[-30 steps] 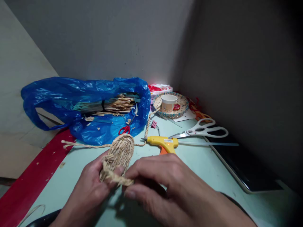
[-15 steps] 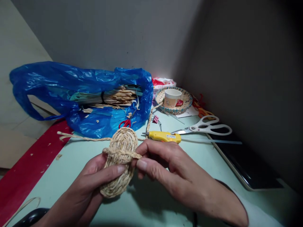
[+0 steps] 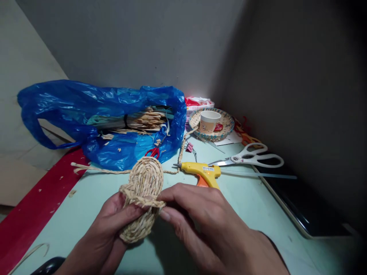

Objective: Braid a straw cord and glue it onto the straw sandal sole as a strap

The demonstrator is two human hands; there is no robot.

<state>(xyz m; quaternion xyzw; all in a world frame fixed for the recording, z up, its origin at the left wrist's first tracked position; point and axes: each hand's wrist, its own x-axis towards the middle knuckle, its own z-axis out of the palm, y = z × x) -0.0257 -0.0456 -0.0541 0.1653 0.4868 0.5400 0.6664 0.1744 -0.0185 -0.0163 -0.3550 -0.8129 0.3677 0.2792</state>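
The left hand grips the lower-left edge of a flat oval of coiled, braided straw, while the right hand pinches the end of a rough plaited strap crossing its middle. Held above the pale green tabletop, the oval's long axis points toward one o'clock, with the smooth yellow glue gun at two o'clock from it.

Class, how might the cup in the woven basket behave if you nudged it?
The cup looks thin-walled, perhaps paper, so it would probably feel light and dent if squeezed. Standing upright on the basket's textured weave, it might tip.
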